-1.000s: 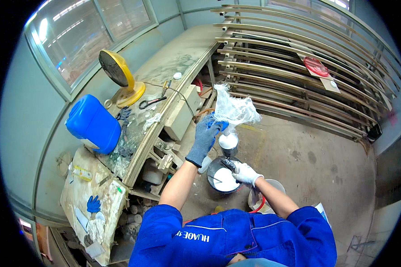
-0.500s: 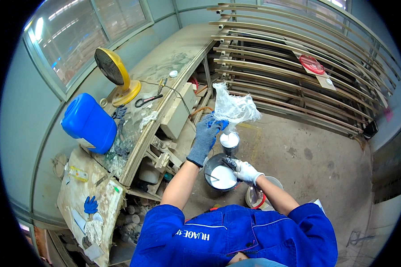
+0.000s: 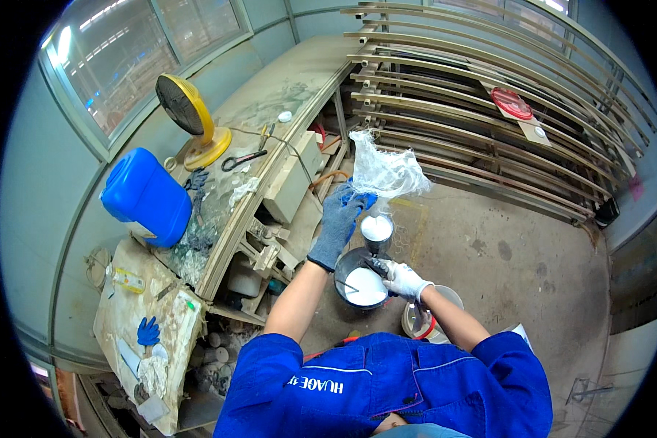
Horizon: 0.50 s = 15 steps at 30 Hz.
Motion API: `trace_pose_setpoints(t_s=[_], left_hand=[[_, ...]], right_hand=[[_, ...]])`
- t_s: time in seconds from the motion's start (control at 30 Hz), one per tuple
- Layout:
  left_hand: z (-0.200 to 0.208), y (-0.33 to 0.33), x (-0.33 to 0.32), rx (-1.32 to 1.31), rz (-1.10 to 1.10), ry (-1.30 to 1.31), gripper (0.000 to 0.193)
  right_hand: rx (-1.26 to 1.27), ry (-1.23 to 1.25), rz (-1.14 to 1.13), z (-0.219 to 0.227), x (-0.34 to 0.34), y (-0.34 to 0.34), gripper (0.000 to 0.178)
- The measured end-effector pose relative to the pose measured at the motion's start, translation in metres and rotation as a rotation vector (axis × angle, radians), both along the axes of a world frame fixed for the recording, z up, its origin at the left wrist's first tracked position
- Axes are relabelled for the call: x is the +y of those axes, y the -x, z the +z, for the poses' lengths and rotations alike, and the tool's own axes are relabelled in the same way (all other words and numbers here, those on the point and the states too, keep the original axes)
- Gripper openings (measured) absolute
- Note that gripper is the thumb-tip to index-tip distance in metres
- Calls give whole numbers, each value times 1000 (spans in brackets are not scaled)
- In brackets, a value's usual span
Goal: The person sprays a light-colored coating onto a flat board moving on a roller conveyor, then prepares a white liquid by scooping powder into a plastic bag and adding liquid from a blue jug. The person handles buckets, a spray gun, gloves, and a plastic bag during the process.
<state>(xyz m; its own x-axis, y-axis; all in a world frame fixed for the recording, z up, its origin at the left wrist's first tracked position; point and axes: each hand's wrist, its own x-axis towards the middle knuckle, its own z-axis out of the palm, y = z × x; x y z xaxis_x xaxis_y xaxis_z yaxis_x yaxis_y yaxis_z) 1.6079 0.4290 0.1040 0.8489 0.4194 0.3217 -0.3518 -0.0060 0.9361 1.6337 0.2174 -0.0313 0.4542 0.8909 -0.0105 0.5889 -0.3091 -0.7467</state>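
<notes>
My left hand (image 3: 337, 228), in a grey and blue glove, is closed on a white, frayed mesh cloth (image 3: 393, 174) raised in front of me. Below the cloth, a small dark-sided pail (image 3: 379, 243) of white liquid stands on the floor. Nearer to me is a larger black bucket (image 3: 349, 264), also holding white liquid, with a thin stick (image 3: 349, 290) slanting into it. My right hand (image 3: 405, 280), gloved in white with dark grey fingers, is closed at that bucket's right rim. Whether it grips the rim or something else there is hidden.
A pale bucket (image 3: 452, 298) with a red handle stands beside my right forearm. On the left, a worktable (image 3: 299, 77) carries a yellow fan (image 3: 201, 120) and a blue jerrycan (image 3: 147, 197). A rack of long bars (image 3: 482, 109) lines the far side, holding a red lid (image 3: 512, 104).
The mesh cloth has swung slightly and its lower right part hangs a little differently. My left hand keeps hold of it, and my right hand has barely moved.
</notes>
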Motion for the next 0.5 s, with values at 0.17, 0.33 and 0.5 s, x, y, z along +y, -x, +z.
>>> trace_pose_setpoints(t_s=[0.17, 0.33, 0.5], left_hand=[[6, 9, 1, -7, 13, -90, 24], [6, 4, -3, -19, 17, -151, 23], [5, 4, -2, 12, -13, -47, 25]], right_hand=[[146, 99, -34, 24, 2, 8, 64], [71, 23, -47, -9, -3, -1, 64], [69, 14, -39, -10, -3, 1, 63]])
